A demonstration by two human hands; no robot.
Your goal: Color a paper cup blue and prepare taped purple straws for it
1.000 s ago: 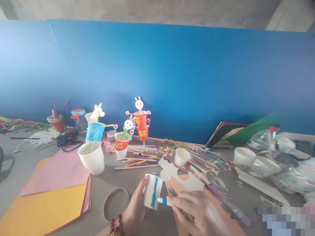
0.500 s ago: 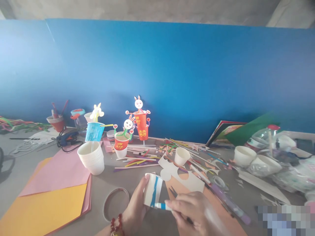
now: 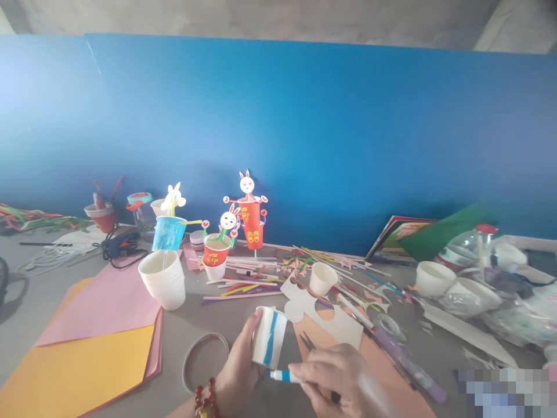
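Note:
My left hand (image 3: 241, 353), with a red bead bracelet at the wrist, is closed round a white paper cup (image 3: 277, 342) tipped on its side. A blue stripe runs along the cup's wall. My right hand (image 3: 333, 374) grips a white marker (image 3: 285, 376) with a blue band; its blue tip is just below the cup's edge, apart from the painted stripe. Dark scissors (image 3: 307, 341) poke out from under my right hand, their handles mostly hidden. A roll of tape (image 3: 186, 371) lies flat beside my left wrist.
Stacked white cups (image 3: 163, 281) stand left, holding a blue cup figure (image 3: 169, 233). Red cup rabbits (image 3: 250, 215) stand behind. Pink and yellow paper (image 3: 100, 363) covers the left. Loose sticks (image 3: 248, 284), a white cup (image 3: 323, 278) and cut card (image 3: 342, 325) lie ahead; bottles and bags (image 3: 470, 249) sit right.
The marker's tip has come off the cup and moved slightly down and left. My left hand has turned the cup a little, so the blue stripe faces differently.

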